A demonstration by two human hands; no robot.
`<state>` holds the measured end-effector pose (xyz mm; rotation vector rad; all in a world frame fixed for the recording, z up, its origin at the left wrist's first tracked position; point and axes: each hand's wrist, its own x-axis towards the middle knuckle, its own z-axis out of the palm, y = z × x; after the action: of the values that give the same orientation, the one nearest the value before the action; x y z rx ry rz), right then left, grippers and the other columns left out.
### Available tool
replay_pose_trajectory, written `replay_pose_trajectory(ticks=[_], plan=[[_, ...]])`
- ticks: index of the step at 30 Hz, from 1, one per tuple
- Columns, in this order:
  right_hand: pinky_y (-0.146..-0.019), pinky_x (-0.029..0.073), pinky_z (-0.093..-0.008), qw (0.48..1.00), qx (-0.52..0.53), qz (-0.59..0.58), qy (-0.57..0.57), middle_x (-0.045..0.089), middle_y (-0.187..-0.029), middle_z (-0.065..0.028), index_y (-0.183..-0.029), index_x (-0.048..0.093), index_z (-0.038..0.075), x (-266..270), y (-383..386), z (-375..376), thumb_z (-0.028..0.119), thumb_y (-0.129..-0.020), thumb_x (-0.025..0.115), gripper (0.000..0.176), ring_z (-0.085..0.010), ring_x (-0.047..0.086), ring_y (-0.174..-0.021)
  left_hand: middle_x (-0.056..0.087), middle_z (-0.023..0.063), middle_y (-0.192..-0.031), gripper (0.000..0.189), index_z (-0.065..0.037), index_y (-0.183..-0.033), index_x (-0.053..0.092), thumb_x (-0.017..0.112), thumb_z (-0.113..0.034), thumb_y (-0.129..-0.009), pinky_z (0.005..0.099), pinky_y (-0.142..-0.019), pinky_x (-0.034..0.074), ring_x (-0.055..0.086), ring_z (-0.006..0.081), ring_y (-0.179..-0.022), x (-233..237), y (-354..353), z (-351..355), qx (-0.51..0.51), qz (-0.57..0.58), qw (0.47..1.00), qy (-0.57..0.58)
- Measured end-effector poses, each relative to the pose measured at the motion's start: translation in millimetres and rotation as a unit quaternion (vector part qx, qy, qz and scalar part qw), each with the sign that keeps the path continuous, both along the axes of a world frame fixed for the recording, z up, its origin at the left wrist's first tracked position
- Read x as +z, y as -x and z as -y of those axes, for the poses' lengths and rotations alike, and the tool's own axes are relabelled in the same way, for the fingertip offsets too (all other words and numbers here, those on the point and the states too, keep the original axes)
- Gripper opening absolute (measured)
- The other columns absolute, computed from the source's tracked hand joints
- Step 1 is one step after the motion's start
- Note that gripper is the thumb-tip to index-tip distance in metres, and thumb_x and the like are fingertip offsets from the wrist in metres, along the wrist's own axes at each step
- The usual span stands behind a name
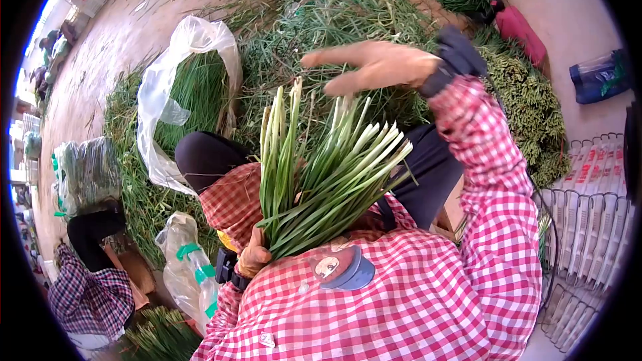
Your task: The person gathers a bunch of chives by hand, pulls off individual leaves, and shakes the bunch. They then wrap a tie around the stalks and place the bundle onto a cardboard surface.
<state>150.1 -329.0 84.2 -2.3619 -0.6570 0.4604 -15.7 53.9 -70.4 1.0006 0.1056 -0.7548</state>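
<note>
Hands work apart: the left hand (254, 259) is clenched round the base of the bunch of green stalks (321, 174), holding it upright near the chest. Above the bunch's tips, the right hand (374, 67) hovers with fingers spread, empty. Levelling the tips likely needs a firm lower grip and light pats. The stalks are long and flat, pale at the top, fanning rightward.

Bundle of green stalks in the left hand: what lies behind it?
Behind the bundle show dark trousers and a heap of loose greens. The left hand grips its base; whatever lies on the lap is covered.
</note>
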Motion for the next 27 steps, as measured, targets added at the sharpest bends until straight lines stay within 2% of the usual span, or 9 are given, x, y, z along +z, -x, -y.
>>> replay_pose_trajectory(ticks=[4, 6, 10, 13, 15, 17, 20, 23, 27], plan=[[-0.09, 0.048, -0.0343, 0.96, 0.166, -0.215, 0.069, 0.065, -0.115, -0.0129, -0.118, 0.063, 0.009, -4, -21, -51, 0.044, -0.091, 0.056, 0.045, -0.0248, 0.061, -0.105, 0.063, 0.0103, -0.11, 0.035, -0.002, -0.124, 0.052, 0.059, -0.015, -0.092, 0.0346, -0.08, 0.048, 0.06, 0.0199, -0.092, -4, -5, 2, -0.002, 0.001, 1.0, 0.001], [-0.074, 0.051, -0.0333, 0.979, 0.152, -0.135, 0.012, 0.07, -0.081, -0.0093, -0.096, 0.069, 0.005, -10, -10, -63, 0.032, -0.088, 0.058, 0.03, -0.0205, 0.066, -0.077, 0.063, 0.0102, -0.11, 0.035, -0.002, -0.124, 0.052, 0.059, -0.014, -0.092, 0.0346, -0.08, 0.048, 0.06, 0.0198, -0.092, -7, -9, 3, -0.002, 0.0, 1.0, 0.001], [-0.059, 0.054, -0.0377, 0.976, 0.03, 0.086, 0.196, 0.065, -0.073, -0.0146, -0.097, 0.065, 0.002, 10, -7, -56, 0.01, -0.085, 0.05, 0.021, -0.0224, 0.065, -0.065, 0.063, 0.0102, -0.11, 0.035, -0.002, -0.124, 0.052, 0.059, -0.014, -0.092, 0.0346, -0.08, 0.048, 0.06, 0.0198, -0.092, -13, -11, 1, -0.002, -0.009, 1.0, 0.003], [-0.064, 0.057, -0.0339, 0.881, -0.132, 0.425, 0.161, 0.066, -0.081, -0.0111, -0.094, 0.066, 0.008, -1, -11, -7, 0.012, -0.089, 0.051, 0.016, -0.0274, 0.065, -0.069, 0.063, 0.0101, -0.11, 0.035, -0.002, -0.123, 0.052, 0.059, -0.014, -0.092, 0.0347, -0.08, 0.048, 0.06, 0.0198, -0.092, -13, -7, -2, -0.007, -0.01, 1.0, 0.006], [-0.068, 0.057, -0.0312, 0.816, -0.261, 0.439, 0.271, 0.067, -0.092, -0.0076, -0.12, 0.061, 0.013, -14, -13, 39, 0.009, -0.088, 0.057, 0.032, -0.0227, 0.065, -0.069, 0.063, 0.0101, -0.11, 0.035, -0.002, -0.123, 0.052, 0.059, -0.013, -0.092, 0.0347, -0.079, 0.048, 0.06, 0.0197, -0.091, -14, -4, -4, -0.009, -0.012, 1.0, 0.011], [-0.086, 0.052, -0.035, 0.914, -0.293, 0.217, 0.176, 0.058, -0.12, -0.0092, -0.132, 0.051, 0.013, 1, -1, 42, 0.026, -0.09, 0.059, 0.044, -0.0231, 0.061, -0.099, 0.063, 0.0101, -0.11, 0.034, -0.002, -0.123, 0.052, 0.059, -0.013, -0.092, 0.0347, -0.079, 0.048, 0.06, 0.0197, -0.091, -15, -1, -3, -0.014, -0.012, 1.0, 0.015], [-0.113, 0.026, -0.0493, 0.978, -0.088, 0.145, 0.124, 0.043, -0.143, -0.0123, -0.141, 0.041, 0.014, 10, 31, 8, 0.056, -0.085, 0.058, 0.072, -0.0267, 0.039, -0.134, 0.063, 0.01, -0.11, 0.034, -0.002, -0.123, 0.052, 0.059, -0.013, -0.092, 0.0348, -0.079, 0.048, 0.06, 0.0197, -0.091, -14, -1, -4, -0.015, -0.011, 1.0, 0.017], [-0.11, 0.001, -0.0667, 0.971, 0.033, 0.018, 0.234, 0.034, -0.149, -0.0125, -0.146, 0.032, 0.014, 13, 52, -41, 0.062, -0.083, 0.055, 0.082, -0.0264, 0.023, -0.142, 0.063, 0.01, -0.109, 0.034, -0.002, -0.123, 0.052, 0.059, -0.012, -0.091, 0.0348, -0.079, 0.048, 0.06, 0.0196, -0.091, -11, -2, -3, -0.012, -0.009, 1.0, 0.012], [-0.108, 0.017, -0.0621, 0.988, 0.113, -0.052, 0.087, 0.061, -0.121, -0.0134, -0.124, 0.06, 0.015, -12, 42, -63, 0.053, -0.087, 0.055, 0.053, -0.0322, 0.053, -0.118, 0.063, 0.01, -0.109, 0.034, -0.002, -0.123, 0.052, 0.059, -0.012, -0.091, 0.0349, -0.079, 0.048, 0.06, 0.0196, -0.091, -9, -5, -2, -0.01, -0.003, 1.0, 0.011]])
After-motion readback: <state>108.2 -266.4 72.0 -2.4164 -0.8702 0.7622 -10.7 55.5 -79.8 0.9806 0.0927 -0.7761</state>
